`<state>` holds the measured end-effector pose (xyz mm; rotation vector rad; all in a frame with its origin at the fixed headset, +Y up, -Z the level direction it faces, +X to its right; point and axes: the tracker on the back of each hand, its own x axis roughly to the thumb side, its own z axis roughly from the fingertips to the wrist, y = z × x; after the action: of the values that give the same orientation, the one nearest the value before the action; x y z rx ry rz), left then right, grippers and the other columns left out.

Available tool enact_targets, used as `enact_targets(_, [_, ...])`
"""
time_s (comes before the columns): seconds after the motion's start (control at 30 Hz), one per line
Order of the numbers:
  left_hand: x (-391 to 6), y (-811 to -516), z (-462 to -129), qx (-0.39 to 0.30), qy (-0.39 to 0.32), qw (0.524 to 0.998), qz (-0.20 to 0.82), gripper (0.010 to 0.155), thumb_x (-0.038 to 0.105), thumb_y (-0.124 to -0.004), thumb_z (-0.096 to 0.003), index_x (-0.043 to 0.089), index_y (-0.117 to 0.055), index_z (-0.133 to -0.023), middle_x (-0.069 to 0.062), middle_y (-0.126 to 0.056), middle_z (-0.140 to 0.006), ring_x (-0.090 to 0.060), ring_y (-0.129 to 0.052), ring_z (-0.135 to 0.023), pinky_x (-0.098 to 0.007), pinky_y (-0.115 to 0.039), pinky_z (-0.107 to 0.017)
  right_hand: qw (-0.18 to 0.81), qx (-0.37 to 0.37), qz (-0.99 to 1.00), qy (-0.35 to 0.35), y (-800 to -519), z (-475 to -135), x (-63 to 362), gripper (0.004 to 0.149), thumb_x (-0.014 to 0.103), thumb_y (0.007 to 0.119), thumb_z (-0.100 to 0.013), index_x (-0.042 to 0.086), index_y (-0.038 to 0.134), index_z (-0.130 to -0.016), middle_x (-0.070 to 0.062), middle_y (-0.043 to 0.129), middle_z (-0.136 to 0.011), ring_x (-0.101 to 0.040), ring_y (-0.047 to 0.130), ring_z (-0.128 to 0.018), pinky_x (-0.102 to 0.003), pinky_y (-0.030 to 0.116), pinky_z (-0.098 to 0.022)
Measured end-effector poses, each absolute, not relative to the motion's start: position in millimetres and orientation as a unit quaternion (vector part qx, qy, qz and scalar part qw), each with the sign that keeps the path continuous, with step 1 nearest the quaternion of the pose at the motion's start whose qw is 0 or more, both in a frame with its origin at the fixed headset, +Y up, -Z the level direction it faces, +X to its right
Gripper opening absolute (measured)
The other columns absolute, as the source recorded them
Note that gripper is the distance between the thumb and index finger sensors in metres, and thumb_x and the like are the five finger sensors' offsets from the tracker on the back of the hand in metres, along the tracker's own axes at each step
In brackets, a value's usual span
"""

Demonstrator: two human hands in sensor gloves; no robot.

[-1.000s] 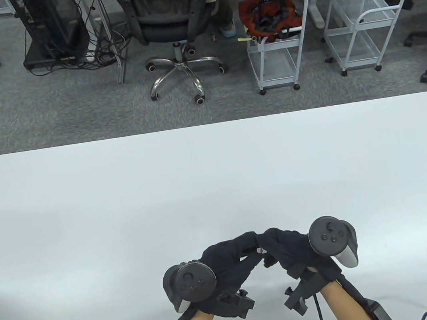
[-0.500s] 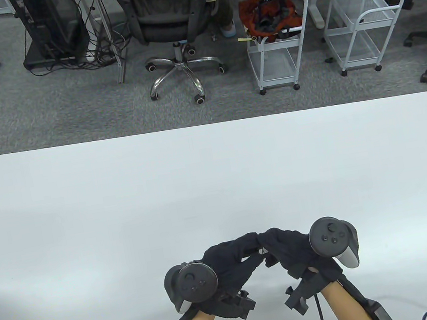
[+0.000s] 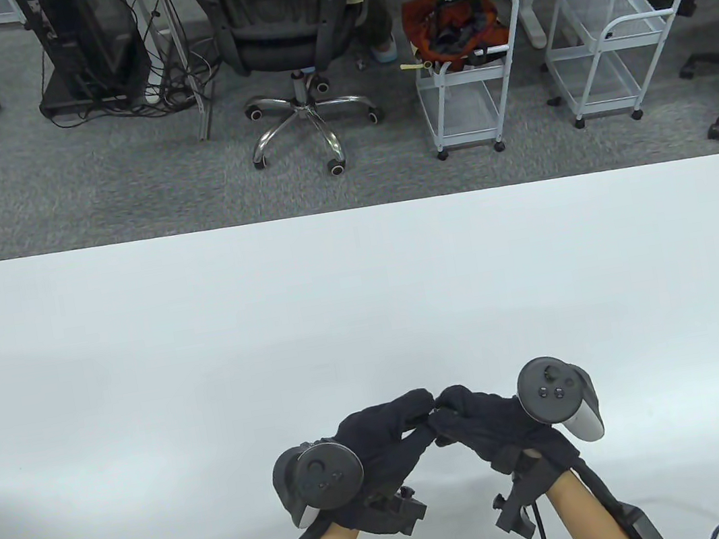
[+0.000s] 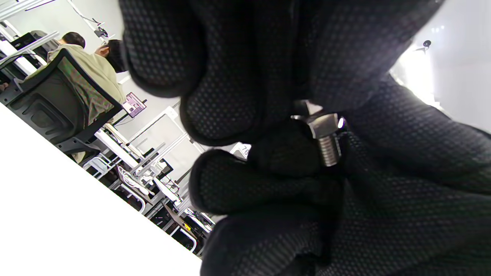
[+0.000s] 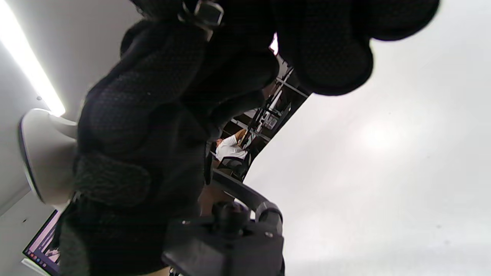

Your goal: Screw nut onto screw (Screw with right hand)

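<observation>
Black-gloved hands meet fingertip to fingertip low over the white counter [image 3: 364, 296], near its front edge at centre. Left hand [image 3: 386, 439] comes in from the left, right hand [image 3: 486, 420] from the right, w/ a tracker [image 3: 557, 398] on the back of each.

Left wrist view: steel screw [image 4: 326, 140] sits between the gloved fingers [image 4: 222, 111], hex head up, threaded shank pointing down, fingers closed around it on both sides. Which hand has hold of the shank vs the head: can't tell. In the right wrist view a bit of metal w/ a hex outline [image 5: 205, 13], prob. the nut, shows at the top edge, pinched in the right hand's grip. Both grips closed tight, no gap showing between the hands in the table view.
</observation>
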<state>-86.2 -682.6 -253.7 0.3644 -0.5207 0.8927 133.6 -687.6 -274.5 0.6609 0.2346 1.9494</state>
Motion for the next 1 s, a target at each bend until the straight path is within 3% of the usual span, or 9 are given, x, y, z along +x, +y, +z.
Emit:
enact_targets(0.1, [-83.7, -684.1, -253.6, 0.163, -0.253, 0.847, 0.439, 0.043, 0.043, -0.087, -0.0401, 0.024, -0.091, -0.079, 0.008, -0.109, -0.065, -0.010, -0.110, -0.051, -0.030, -0.091, -0.045, 0.497, 0.234, 0.836, 0.001, -685.1, -273.1, 135.1, 0.049, 0.040, 0.058, -0.062, -0.003, 0.081, -0.068, -0.029, 0.095, -0.063, -0.034, 0.103, -0.039, -0.054, 0.078, -0.037])
enact_targets(0.17, [-82.7, -684.0, -253.4, 0.160, -0.253, 0.845, 0.443, 0.043, 0.044, -0.087, -0.0401, 0.024, -0.091, -0.079, 0.007, -0.109, -0.065, -0.011, -0.109, -0.051, -0.030, -0.091, -0.045, 0.487, 0.230, 0.842, -0.011, -683.5, -272.5, 136.1, 0.049, 0.040, 0.056, -0.062, -0.001, 0.084, -0.063, -0.027, 0.097, -0.059, -0.032, 0.104, -0.034, -0.053, 0.079, -0.034])
enact_targets(0.37, [-85.5, -681.9, -252.3, 0.175, -0.251, 0.852, 0.424, 0.043, 0.043, -0.087, -0.0401, 0.025, -0.091, -0.079, 0.007, -0.109, -0.066, -0.011, -0.109, -0.051, -0.030, -0.091, -0.045, 0.501, 0.282, 0.812, 0.107, -684.1, -273.7, 135.0, 0.051, 0.037, 0.062, -0.063, -0.009, 0.066, -0.085, -0.038, 0.077, -0.084, -0.044, 0.093, -0.062, -0.061, 0.068, -0.049])
enact_targets(0.47, [-83.4, -682.1, -251.9, 0.167, -0.257, 0.845, 0.437, 0.043, 0.044, -0.087, -0.0399, 0.024, -0.091, -0.079, 0.007, -0.109, -0.064, -0.011, -0.110, -0.051, -0.030, -0.091, -0.045, 0.508, 0.239, 0.828, 0.004, -684.8, -273.8, 136.6, 0.048, 0.039, 0.058, -0.062, -0.003, 0.082, -0.066, -0.028, 0.096, -0.061, -0.033, 0.104, -0.037, -0.054, 0.078, -0.036])
enact_targets(0.53, [-81.0, -682.6, -251.1, 0.168, -0.259, 0.846, 0.435, 0.044, 0.044, -0.087, -0.0401, 0.024, -0.091, -0.079, 0.007, -0.109, -0.065, -0.011, -0.109, -0.051, -0.030, -0.091, -0.045, 0.498, 0.230, 0.836, -0.014, -684.2, -273.9, 138.0, 0.049, 0.039, 0.057, -0.061, 0.000, 0.085, -0.061, -0.026, 0.099, -0.055, -0.031, 0.105, -0.031, -0.052, 0.080, -0.032])
enact_targets(0.7, [-85.0, -682.4, -252.5, 0.177, -0.249, 0.853, 0.424, 0.044, 0.044, -0.087, -0.0404, 0.025, -0.091, -0.079, 0.007, -0.109, -0.066, -0.011, -0.109, -0.052, -0.030, -0.091, -0.045, 0.510, 0.277, 0.809, 0.098, -683.5, -273.4, 135.6, 0.052, 0.038, 0.064, -0.061, -0.010, 0.070, -0.083, -0.039, 0.080, -0.081, -0.045, 0.095, -0.059, -0.062, 0.070, -0.047])
enact_targets(0.73, [-85.6, -682.6, -252.5, 0.174, -0.250, 0.850, 0.429, 0.043, 0.043, -0.087, -0.0402, 0.025, -0.091, -0.079, 0.007, -0.109, -0.066, -0.011, -0.109, -0.052, -0.030, -0.091, -0.045, 0.503, 0.281, 0.810, 0.110, -684.1, -273.8, 134.9, 0.051, 0.037, 0.063, -0.062, -0.008, 0.067, -0.084, -0.038, 0.078, -0.083, -0.044, 0.094, -0.061, -0.061, 0.069, -0.049])
enact_targets(0.9, [-81.6, -684.2, -252.4, 0.166, -0.255, 0.847, 0.436, 0.043, 0.044, -0.087, -0.0401, 0.024, -0.091, -0.079, 0.007, -0.109, -0.065, -0.011, -0.109, -0.051, -0.030, -0.091, -0.045, 0.498, 0.227, 0.837, -0.015, -685.8, -274.2, 136.7, 0.048, 0.039, 0.057, -0.061, -0.001, 0.084, -0.062, -0.027, 0.098, -0.057, -0.032, 0.105, -0.033, -0.053, 0.079, -0.033])
enact_targets(1.0, [-83.7, -683.6, -253.0, 0.174, -0.249, 0.852, 0.427, 0.043, 0.044, -0.087, -0.0402, 0.025, -0.091, -0.079, 0.007, -0.109, -0.066, -0.011, -0.109, -0.052, -0.030, -0.091, -0.045, 0.509, 0.269, 0.816, 0.060, -685.3, -275.0, 137.4, 0.052, 0.040, 0.061, -0.062, -0.007, 0.077, -0.076, -0.035, 0.089, -0.073, -0.041, 0.100, -0.050, -0.059, 0.074, -0.042])
